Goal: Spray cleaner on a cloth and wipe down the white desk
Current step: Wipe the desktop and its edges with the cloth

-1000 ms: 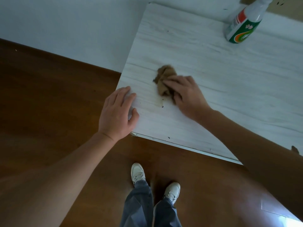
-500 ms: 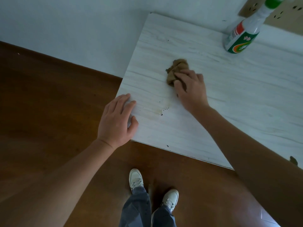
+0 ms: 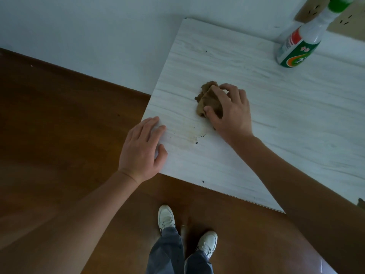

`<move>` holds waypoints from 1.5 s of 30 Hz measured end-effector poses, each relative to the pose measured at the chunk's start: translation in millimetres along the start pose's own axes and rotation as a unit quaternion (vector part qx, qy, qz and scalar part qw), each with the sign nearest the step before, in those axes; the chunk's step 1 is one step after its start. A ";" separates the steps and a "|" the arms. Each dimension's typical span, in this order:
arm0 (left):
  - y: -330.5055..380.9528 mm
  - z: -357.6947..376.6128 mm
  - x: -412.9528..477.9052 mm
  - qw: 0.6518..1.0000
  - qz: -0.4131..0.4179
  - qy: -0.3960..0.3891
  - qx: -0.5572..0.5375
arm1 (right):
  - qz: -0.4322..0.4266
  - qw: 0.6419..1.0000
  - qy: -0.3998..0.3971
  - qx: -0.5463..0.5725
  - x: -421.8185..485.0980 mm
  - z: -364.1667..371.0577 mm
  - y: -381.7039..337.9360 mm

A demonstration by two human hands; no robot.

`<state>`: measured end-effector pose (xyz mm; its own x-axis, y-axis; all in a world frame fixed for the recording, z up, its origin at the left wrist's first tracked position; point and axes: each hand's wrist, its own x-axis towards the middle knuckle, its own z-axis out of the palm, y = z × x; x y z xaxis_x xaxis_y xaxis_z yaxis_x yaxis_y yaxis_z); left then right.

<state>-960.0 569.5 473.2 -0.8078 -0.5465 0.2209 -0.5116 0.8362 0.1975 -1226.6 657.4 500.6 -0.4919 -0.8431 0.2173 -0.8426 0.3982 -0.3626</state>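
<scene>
A crumpled brown cloth (image 3: 207, 97) lies on the white desk (image 3: 286, 115), and my right hand (image 3: 230, 109) grips it with curled fingers and thumb, pressing it onto the surface. Just below the cloth a yellowish smear with dark specks (image 3: 195, 135) marks the desk. My left hand (image 3: 143, 149) rests flat on the desk's left front corner, fingers straight. A white spray bottle (image 3: 298, 46) with a green and red label and a green top stands at the desk's far side near the wall.
A brown wooden floor (image 3: 59, 135) lies left of and below the desk. My two white shoes (image 3: 166, 216) stand on it close to the desk's front edge. A pale wall (image 3: 98, 36) runs behind, with sockets (image 3: 314, 10) at the upper right.
My right hand first slid the cloth away from me and to the right, then back a little nearer, with the fingers curling round it. My left hand has stayed on the corner.
</scene>
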 end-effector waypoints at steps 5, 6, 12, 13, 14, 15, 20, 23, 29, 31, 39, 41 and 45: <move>0.4 -0.7 -0.2 1.000 -0.002 0.007 -0.006 | -0.018 0.999 -0.029 -0.003 -8.0 1.2 5.3; 0.6 -0.9 -0.3 1.000 -0.001 0.009 -0.010 | -0.029 0.999 -0.029 -0.003 -5.9 0.8 8.3; 0.1 0.7 0.2 1.000 0.001 0.018 -0.016 | -0.019 1.000 -0.017 -0.008 46.7 -4.5 42.9; -0.2 0.8 0.1 1.000 -0.001 0.017 -0.017 | -0.006 1.000 -0.018 -0.007 56.0 -3.6 44.8; -0.5 0.6 -0.2 1.000 -0.003 0.016 -0.018 | 0.006 1.000 -0.017 -0.003 62.3 -1.9 43.8; -0.6 0.5 -0.3 1.000 -0.003 0.015 -0.018 | 0.013 1.000 -0.012 0.002 64.8 0.5 40.5; 0.6 -0.3 -0.2 1.000 -0.006 0.008 -0.018 | -0.062 0.997 -0.009 0.046 23.0 8.0 7.7; 1.3 -1.9 -0.1 1.000 -0.002 0.006 -0.010 | -0.135 0.987 -0.050 0.067 -28.0 4.4 -5.3; 2.1 -3.6 0.9 1.000 -0.001 0.002 -0.009 | -0.252 0.963 -0.091 0.030 -28.8 -7.8 15.6; 1.8 -3.3 1.5 1.000 -0.002 0.003 -0.014 | -0.170 0.984 -0.049 0.026 3.8 -4.2 19.6; 2.9 -6.3 0.7 1.000 -0.008 -0.013 -0.003 | -0.107 0.991 -0.048 0.066 -18.6 9.9 -26.8; 4.2 -8.1 1.2 1.000 -0.015 -0.027 0.003 | -0.170 0.979 -0.076 0.086 -60.3 6.8 -35.3; 7.0 -10.4 1.1 0.999 -0.030 -0.041 0.001 | -0.262 0.951 -0.130 0.102 -113.7 -8.2 -24.1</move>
<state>-961.4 574.3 484.7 -0.7967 -0.5900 0.1307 -0.5603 0.8022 0.2063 -1152.1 746.6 492.1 0.0775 -0.9776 0.1957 -0.8839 -0.1582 -0.4401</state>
